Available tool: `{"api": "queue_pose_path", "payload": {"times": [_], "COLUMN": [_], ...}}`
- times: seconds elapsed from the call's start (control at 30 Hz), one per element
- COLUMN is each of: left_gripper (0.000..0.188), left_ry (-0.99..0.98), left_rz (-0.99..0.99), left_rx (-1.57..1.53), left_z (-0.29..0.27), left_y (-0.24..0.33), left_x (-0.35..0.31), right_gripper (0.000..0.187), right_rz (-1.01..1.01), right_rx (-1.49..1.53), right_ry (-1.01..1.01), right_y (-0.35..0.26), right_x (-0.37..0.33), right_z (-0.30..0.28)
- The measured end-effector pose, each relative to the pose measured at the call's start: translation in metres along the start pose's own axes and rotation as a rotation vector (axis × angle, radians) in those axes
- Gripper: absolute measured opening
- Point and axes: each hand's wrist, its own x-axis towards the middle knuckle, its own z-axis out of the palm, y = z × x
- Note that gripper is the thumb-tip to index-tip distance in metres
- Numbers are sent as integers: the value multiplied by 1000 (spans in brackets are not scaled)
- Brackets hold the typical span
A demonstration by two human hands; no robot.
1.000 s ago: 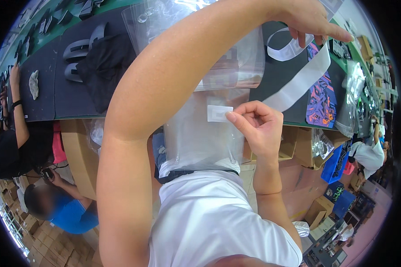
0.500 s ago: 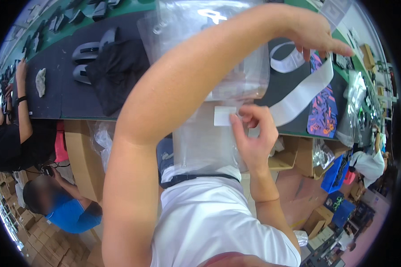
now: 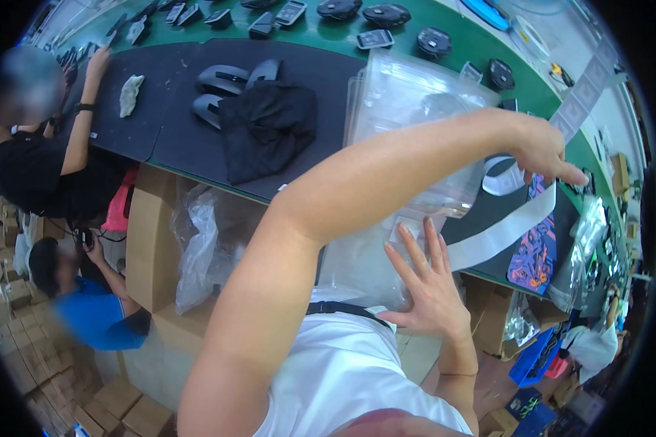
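Observation:
My left arm reaches across to the right. My left hand [image 3: 543, 151] is closed at the white label strip [image 3: 506, 237], one finger stuck out past it; the exact grip is partly hidden. From there the strip hangs in a curve toward the bench edge. With fingers spread, my right hand [image 3: 436, 291] rests its fingertips on a small white label [image 3: 413, 227] stuck to a clear plastic bag [image 3: 350, 258]. That bag overhangs the bench's front edge against my body. A stack of clear bags [image 3: 397, 91] lies behind it, partly covered by my forearm.
Black cloth [image 3: 266, 120] and dark curved parts [image 3: 224, 80] lie left on the bench. A purple patterned piece [image 3: 533, 251] lies at the right. Cardboard boxes [image 3: 151, 240] stand below the edge. Two people [image 3: 33, 167] are at the left, one seated at the bench.
My right hand has gone from fingers bent at the label's edge to spread over the label. My left hand stays at the strip. The whole view has shifted, showing more of the bench's back.

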Motion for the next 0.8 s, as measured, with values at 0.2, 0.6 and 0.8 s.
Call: {"api": "queue_pose_path", "payload": {"times": [0.2, 0.6, 0.8], "left_gripper": [77, 79, 78], "left_ry": [-6, 41, 62], "left_rz": [-10, 5, 9], "left_rx": [-11, -4, -35], "left_z": [-2, -1, -3], "left_y": [-1, -1, -2], "left_x": [-4, -5, -4], "right_gripper": [40, 85, 85], "right_rz": [-283, 22, -16], "right_rx": [161, 272, -99], "right_ry": [39, 901, 951], "right_y": [23, 17, 38], "right_x": [-11, 42, 50], "right_z": [-25, 18, 18]}}
